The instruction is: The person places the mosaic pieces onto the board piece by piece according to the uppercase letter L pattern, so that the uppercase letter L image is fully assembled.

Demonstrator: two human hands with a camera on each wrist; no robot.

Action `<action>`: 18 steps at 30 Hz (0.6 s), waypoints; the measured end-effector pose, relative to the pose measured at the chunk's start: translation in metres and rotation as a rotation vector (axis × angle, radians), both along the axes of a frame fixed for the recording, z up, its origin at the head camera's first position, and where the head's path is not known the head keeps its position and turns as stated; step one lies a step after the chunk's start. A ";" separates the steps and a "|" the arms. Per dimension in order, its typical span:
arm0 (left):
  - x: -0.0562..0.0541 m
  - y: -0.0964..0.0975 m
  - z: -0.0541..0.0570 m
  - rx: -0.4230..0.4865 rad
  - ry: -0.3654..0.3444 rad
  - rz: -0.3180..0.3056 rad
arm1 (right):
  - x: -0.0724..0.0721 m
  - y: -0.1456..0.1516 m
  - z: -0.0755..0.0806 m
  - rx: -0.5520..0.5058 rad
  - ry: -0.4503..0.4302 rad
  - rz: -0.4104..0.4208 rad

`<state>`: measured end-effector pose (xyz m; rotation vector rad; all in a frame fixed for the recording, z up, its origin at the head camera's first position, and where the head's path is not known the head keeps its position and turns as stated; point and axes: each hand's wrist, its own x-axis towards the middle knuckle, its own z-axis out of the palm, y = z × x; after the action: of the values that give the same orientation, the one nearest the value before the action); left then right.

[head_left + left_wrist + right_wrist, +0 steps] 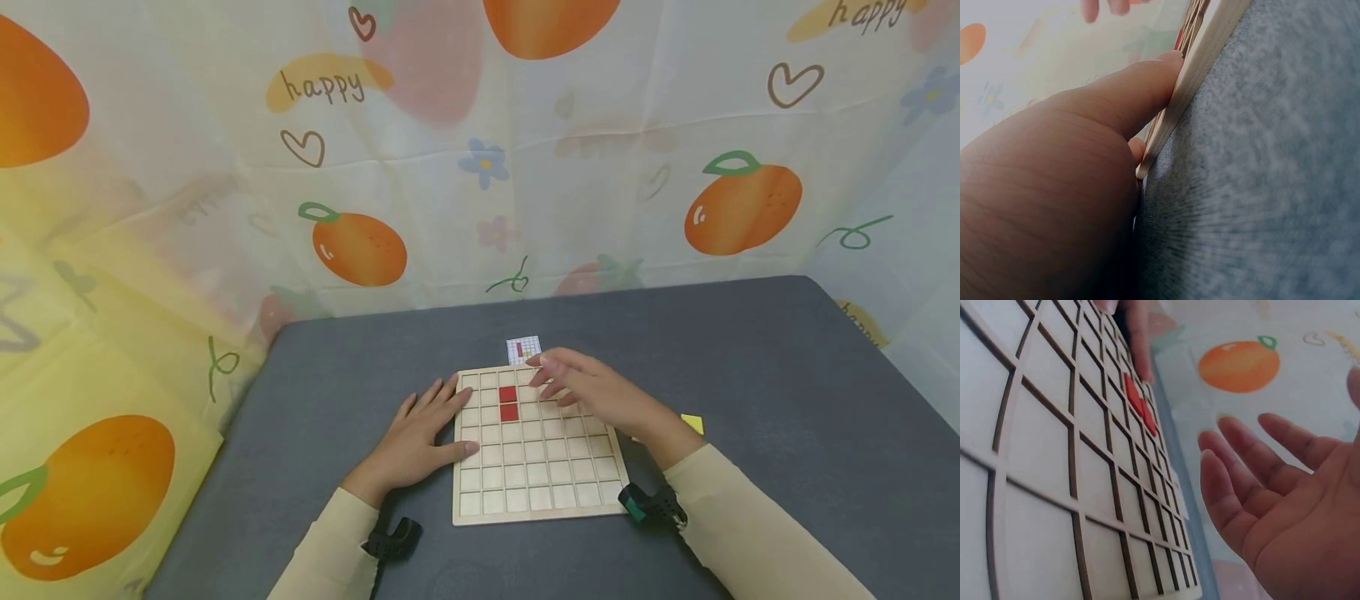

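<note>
A light wooden grid board [534, 477] lies flat on the table, with two red square tiles [508, 402] in neighbouring cells of one column near its far side. My left hand [420, 442] rests at the board's left edge, fingers spread, thumb and fingertips on the frame. In the left wrist view the thumb [1141, 87] touches the board's rim [1191, 81]. My right hand [592, 387] hovers over the board's far right part, fingers loosely bent. Seen in the right wrist view, its fingers [1241, 469] hold nothing and stay apart from the board.
Behind the board's far edge lies a small printed grid card [523, 349], partly covered by the board or hand. Yellow pieces [692, 423] lie right of the board, partly behind the right wrist. A patterned cloth [585, 200] hangs behind the dark grey table [337, 358].
</note>
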<state>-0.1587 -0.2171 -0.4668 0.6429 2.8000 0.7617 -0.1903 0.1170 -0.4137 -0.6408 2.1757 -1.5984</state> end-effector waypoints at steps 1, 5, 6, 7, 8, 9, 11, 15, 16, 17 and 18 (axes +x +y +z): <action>0.000 0.000 0.000 -0.001 0.000 -0.001 | 0.001 0.002 0.002 -0.009 -0.001 -0.004; 0.001 -0.001 0.000 0.006 0.003 -0.003 | 0.006 0.011 0.006 -0.036 0.006 0.005; 0.001 -0.001 0.000 0.007 0.004 -0.004 | 0.007 0.013 0.007 -0.039 0.015 0.007; 0.001 -0.001 0.000 0.009 0.005 -0.005 | 0.009 0.015 0.008 -0.039 0.025 0.009; 0.001 -0.001 0.000 0.014 0.007 -0.006 | 0.010 0.017 0.008 -0.042 0.034 0.010; 0.001 -0.001 0.000 0.014 0.007 -0.007 | 0.011 0.020 0.009 -0.050 0.043 0.012; 0.001 -0.001 0.000 0.012 0.005 -0.007 | 0.014 0.027 0.010 -0.067 0.064 0.010; 0.001 0.000 0.000 0.011 0.000 -0.006 | 0.018 0.043 0.012 -0.110 0.088 -0.004; 0.001 0.000 0.000 0.010 -0.002 -0.005 | 0.018 0.047 0.012 -0.112 0.096 -0.012; 0.001 0.000 0.000 0.009 -0.002 -0.004 | 0.019 0.052 0.012 -0.117 0.102 -0.019; 0.001 0.000 0.000 0.009 -0.003 -0.003 | 0.019 0.057 0.012 -0.120 0.108 -0.027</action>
<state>-0.1575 -0.2170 -0.4666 0.6472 2.7934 0.7738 -0.1710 0.1735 -0.4015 -0.7524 2.1848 -1.7571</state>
